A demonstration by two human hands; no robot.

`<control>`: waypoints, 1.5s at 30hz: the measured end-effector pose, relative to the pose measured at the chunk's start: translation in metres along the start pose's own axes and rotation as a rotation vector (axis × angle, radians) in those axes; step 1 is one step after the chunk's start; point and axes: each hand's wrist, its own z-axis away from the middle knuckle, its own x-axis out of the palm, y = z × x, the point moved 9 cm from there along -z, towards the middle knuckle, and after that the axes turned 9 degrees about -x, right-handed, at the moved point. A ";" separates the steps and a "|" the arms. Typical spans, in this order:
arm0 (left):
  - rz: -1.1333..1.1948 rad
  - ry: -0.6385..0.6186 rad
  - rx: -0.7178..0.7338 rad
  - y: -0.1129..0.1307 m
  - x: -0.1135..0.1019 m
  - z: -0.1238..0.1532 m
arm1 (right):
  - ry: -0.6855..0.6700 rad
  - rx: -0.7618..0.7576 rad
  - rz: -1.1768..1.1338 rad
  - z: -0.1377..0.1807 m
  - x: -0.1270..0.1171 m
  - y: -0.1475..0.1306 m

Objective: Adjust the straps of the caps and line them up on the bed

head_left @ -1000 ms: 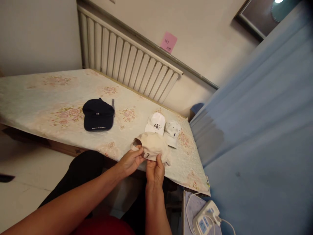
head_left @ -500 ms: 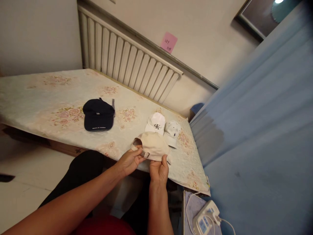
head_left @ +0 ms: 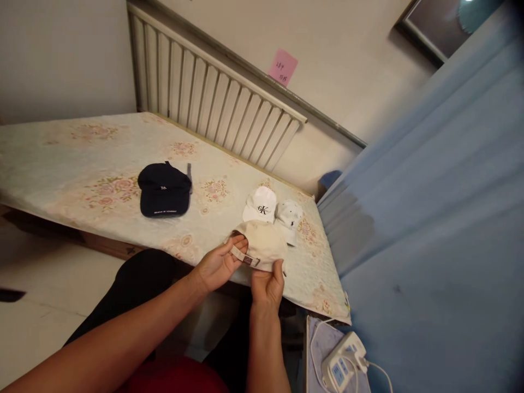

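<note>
Left hand (head_left: pixel 221 266): opened, fingers behind beige baseball cap (head_left: pixel 266 243)'s strap (head_left: pixel 248 260)
Right hand (head_left: pixel 268 282): clamped on its right edge
Navy baseball cap (head_left: pixel 164 197): left

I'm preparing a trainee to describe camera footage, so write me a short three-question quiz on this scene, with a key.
1. What does the right hand grip?
A) a pink note
B) the cream cap
C) a white power strip

2. True or false: in the picture, the navy cap lies to the left of the white cap lettered CK.

3. Besides the one being held, how many caps rest on the floral cover?

Key: 1. B; 2. true; 3. three.
</note>
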 end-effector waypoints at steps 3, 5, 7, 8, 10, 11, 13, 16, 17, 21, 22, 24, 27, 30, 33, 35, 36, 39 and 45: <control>0.001 0.000 -0.016 -0.006 0.008 0.002 | -0.073 0.012 0.024 0.016 0.015 0.008; 0.007 0.004 -0.028 -0.009 0.012 0.004 | -0.113 0.016 0.068 0.024 0.022 0.013; 0.024 0.017 -0.037 -0.010 0.012 0.005 | -0.118 0.031 0.116 0.027 0.022 0.018; 0.037 0.021 -0.041 -0.010 0.011 0.005 | -0.107 0.039 0.133 0.027 0.020 0.020; 0.061 0.024 -0.046 -0.010 0.009 0.005 | -0.076 0.053 0.147 0.025 0.014 0.021; 0.072 0.022 -0.050 -0.010 0.008 0.005 | -0.064 0.055 0.143 0.024 0.012 0.020; 0.088 0.016 -0.058 -0.010 0.006 0.004 | -0.049 0.051 0.118 0.023 0.010 0.017; 0.116 0.014 -0.067 -0.011 0.004 0.001 | -0.061 0.042 0.100 0.023 0.014 0.012; 0.128 0.011 -0.067 -0.011 0.004 0.000 | -0.067 0.036 0.104 0.024 0.016 0.010; 0.184 0.003 -0.033 -0.002 0.004 -0.002 | -0.066 0.026 0.108 0.028 0.021 0.003; 0.196 0.016 -0.021 0.002 0.003 -0.002 | -0.067 0.030 0.104 0.028 0.021 0.002; 0.216 0.057 -0.004 0.010 0.000 -0.002 | -0.074 0.035 0.108 0.029 0.022 -0.001; 0.225 0.085 0.006 0.021 0.002 0.001 | -0.079 0.036 0.121 0.029 0.022 -0.004; 0.240 0.053 0.030 0.029 0.009 0.006 | -0.086 0.062 0.093 0.030 0.022 -0.004; 0.264 0.056 0.047 0.033 0.013 0.012 | -0.084 0.099 0.060 0.030 0.022 -0.002; 0.269 0.072 0.049 0.034 0.012 0.015 | -0.073 0.113 0.057 0.029 0.019 -0.001; 0.269 0.078 0.050 0.034 0.011 0.016 | -0.067 0.119 0.062 0.029 0.017 0.000; 0.258 0.092 0.050 0.035 0.009 0.017 | -0.050 0.136 0.085 0.027 0.012 0.002; 0.180 0.086 0.007 0.032 0.013 0.018 | -0.021 0.140 0.090 0.022 0.002 0.000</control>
